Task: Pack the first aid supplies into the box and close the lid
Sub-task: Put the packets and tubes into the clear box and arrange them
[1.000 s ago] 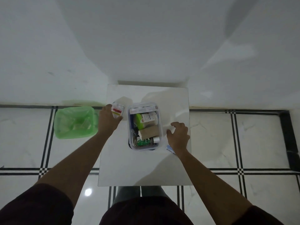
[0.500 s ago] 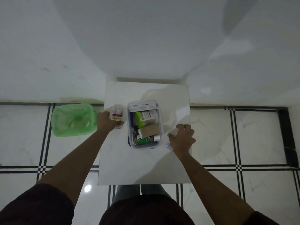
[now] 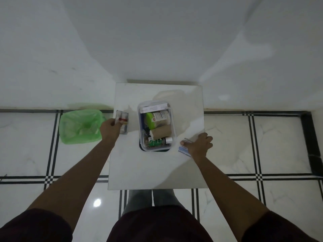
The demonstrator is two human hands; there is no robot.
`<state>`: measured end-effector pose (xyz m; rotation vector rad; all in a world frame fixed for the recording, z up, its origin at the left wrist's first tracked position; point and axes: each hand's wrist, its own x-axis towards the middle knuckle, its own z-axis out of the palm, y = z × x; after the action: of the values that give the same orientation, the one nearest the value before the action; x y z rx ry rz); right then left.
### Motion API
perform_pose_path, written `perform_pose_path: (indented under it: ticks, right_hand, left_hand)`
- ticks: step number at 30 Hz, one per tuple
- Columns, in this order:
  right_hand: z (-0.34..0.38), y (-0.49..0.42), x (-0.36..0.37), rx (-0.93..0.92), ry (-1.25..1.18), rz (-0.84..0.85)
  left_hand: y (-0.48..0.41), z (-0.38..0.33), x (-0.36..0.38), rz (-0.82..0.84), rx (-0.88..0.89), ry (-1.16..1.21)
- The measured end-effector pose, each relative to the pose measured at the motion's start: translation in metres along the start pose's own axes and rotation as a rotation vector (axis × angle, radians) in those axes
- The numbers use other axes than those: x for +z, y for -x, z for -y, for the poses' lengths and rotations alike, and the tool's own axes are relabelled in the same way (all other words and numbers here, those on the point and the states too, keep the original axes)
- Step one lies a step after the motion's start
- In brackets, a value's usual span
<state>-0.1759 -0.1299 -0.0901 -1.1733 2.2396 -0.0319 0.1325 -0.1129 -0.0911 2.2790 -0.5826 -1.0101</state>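
Left hand point(image 3: 110, 126) gripping small pack point(image 3: 123, 123), right hand point(image 3: 198, 143) pinching flat packet point(image 3: 185, 146); box point(image 3: 156, 126) btwn hands looking full, items could be jamming lid

Place: I read this as a room in a home.
Floor: I see glossy white marble-look tiles point(image 3: 227, 140) with black inlay stripes.
Walls: plain white plaster point(image 3: 157, 41), meeting in a corner.
Table: small white square top point(image 3: 153, 168) pushed against the wall.
Bin: green bag-lined wastebasket point(image 3: 81, 126) on the floor beside it.
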Motion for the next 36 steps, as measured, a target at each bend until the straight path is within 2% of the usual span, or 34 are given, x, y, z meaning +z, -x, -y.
perform_pose_path:
  ticks: [2,5,10,12,14,16,17,19,21,23,26,29,31,33,36]
  right_hand:
    - [-0.002,-0.001,-0.004,-0.041,-0.162,0.042]
    - [0.002,0.001,-0.014,-0.052,-0.235,0.060]
    - [0.013,0.005,-0.036,-0.086,-0.413,-0.075]
    - [0.023,0.013,-0.052,-0.062,-0.565,-0.100]
    - [0.033,0.023,-0.068,-0.040,-0.755,-0.060]
    - [0.041,0.036,-0.079,-0.098,-0.906,0.088]
    - [0.045,0.042,-0.081,-0.165,-0.909,0.171]
    - [0.053,0.052,-0.079,-0.336,-0.766,0.256]
    - [0.064,0.060,-0.072,-0.528,-0.583,0.270]
    - [0.073,0.064,-0.063,-0.737,-0.414,0.288]
    - [0.080,0.063,-0.051,-0.941,-0.191,0.310]
    - [0.081,0.061,-0.042,-1.050,-0.043,0.306]
    - [0.079,0.060,-0.038,-1.111,0.013,0.206]
    - [0.078,0.059,-0.037,-1.117,0.012,0.128]
    - [0.078,0.063,-0.034,-1.117,0.090,0.124]
  left_hand:
    - [0.006,-0.003,-0.003,-0.049,-0.013,0.072]
    - [0.018,-0.016,-0.011,-0.107,0.024,0.155]
    - [0.045,-0.047,-0.019,-0.065,0.147,0.263]
    - [0.055,-0.057,-0.018,-0.013,0.175,0.267]
    - [0.062,-0.064,-0.014,0.105,0.175,0.241]
    - [0.069,-0.070,-0.007,0.238,0.166,0.218]
    - [0.071,-0.071,-0.004,0.277,0.178,0.181]
    - [0.076,-0.076,0.002,0.314,0.247,0.070]
    - [0.077,-0.080,0.005,0.317,0.292,0.005]
    - [0.076,-0.082,0.007,0.315,0.286,-0.028]
    - [0.074,-0.077,0.008,0.252,0.260,-0.116]
    - [0.079,-0.072,0.009,0.151,0.273,-0.201]
    - [0.082,-0.070,0.011,0.100,0.298,-0.221]
    - [0.085,-0.067,0.013,0.073,0.335,-0.260]
    - [0.090,-0.061,0.015,0.027,0.362,-0.292]
